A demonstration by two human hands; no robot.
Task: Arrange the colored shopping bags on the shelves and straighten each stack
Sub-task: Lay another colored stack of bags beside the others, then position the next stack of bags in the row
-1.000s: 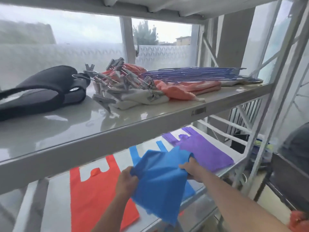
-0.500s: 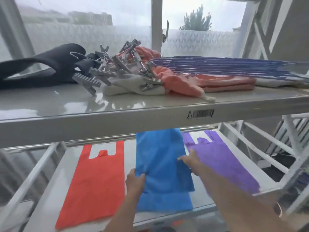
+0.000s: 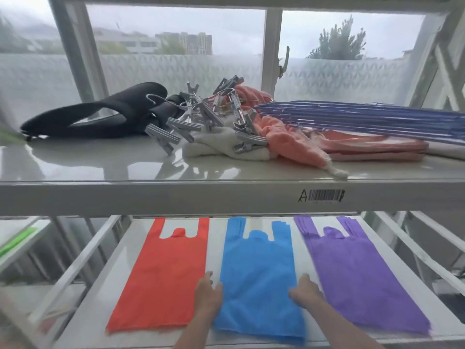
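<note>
On the lower white shelf (image 3: 130, 253) beneath a window, left to right lie the red stack (image 3: 166, 275), my left hand (image 3: 207, 295) flat and open, the blue stack (image 3: 259, 280) pressed between both palms, my right hand (image 3: 305, 292) likewise spread, then the purple stack (image 3: 352, 275).

Clip hangers (image 3: 208, 119), perhaps a black bag (image 3: 100, 117).
</note>
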